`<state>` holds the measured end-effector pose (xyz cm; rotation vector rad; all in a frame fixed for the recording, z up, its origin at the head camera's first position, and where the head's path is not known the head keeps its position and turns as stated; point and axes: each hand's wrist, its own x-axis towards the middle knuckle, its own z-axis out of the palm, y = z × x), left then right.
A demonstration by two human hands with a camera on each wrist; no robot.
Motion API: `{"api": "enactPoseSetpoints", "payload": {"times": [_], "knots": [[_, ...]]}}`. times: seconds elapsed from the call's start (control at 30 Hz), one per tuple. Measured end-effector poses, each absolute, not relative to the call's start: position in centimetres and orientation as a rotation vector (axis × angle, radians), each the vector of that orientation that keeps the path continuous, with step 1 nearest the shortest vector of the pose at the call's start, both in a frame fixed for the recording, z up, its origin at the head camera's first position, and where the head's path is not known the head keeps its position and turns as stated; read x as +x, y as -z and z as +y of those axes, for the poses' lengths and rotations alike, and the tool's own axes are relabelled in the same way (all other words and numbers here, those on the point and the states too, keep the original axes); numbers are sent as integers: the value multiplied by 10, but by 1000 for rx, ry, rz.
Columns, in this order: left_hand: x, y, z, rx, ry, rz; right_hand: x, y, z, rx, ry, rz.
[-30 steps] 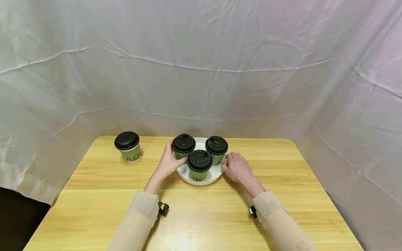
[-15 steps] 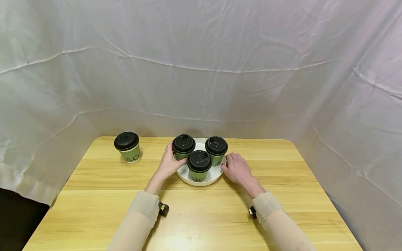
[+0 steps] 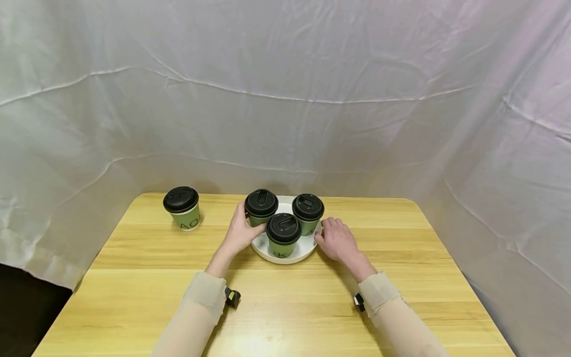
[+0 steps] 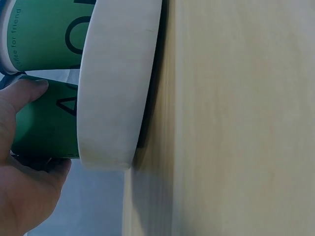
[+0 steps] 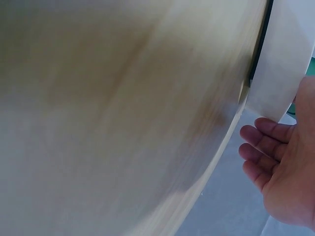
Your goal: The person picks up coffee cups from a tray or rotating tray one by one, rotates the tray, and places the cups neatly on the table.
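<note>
Three green paper coffee cups with black lids stand on a round white tray (image 3: 263,255). My left hand (image 3: 238,230) grips the back-left cup (image 3: 260,206), thumb in front and fingers around its far side. In the left wrist view that cup (image 4: 47,120) stands upright, its base hidden behind the tray wall (image 4: 115,88). Close by are the front cup (image 3: 282,237) and the back-right cup (image 3: 308,213). My right hand (image 3: 336,240) holds the tray's right rim, thumb over the edge; its fingers (image 5: 266,145) curl beside the outer wall in the right wrist view.
A fourth lidded green cup (image 3: 183,208) stands apart on the wooden table (image 3: 290,307), near its back-left corner. Pale cloth (image 3: 285,124) hangs behind the table and along both sides.
The gripped cup has risen very slightly, if at all. Both hands, the tray and the other cups look the same as before.
</note>
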<state>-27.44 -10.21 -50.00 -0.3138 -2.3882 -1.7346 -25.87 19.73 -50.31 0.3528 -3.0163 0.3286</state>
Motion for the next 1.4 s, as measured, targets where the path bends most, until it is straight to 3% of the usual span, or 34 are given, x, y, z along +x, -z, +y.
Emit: {"api": "enactPoseSetpoints", "payload": {"times": [0.77,1.4], "knots": [[-263,472,-110,-305,1755,-2357,-260,504,198,351,-323,-3021],[-262,471,-137,-225,1723,-2306,-259,506,197,338,-348,-3023]]}}
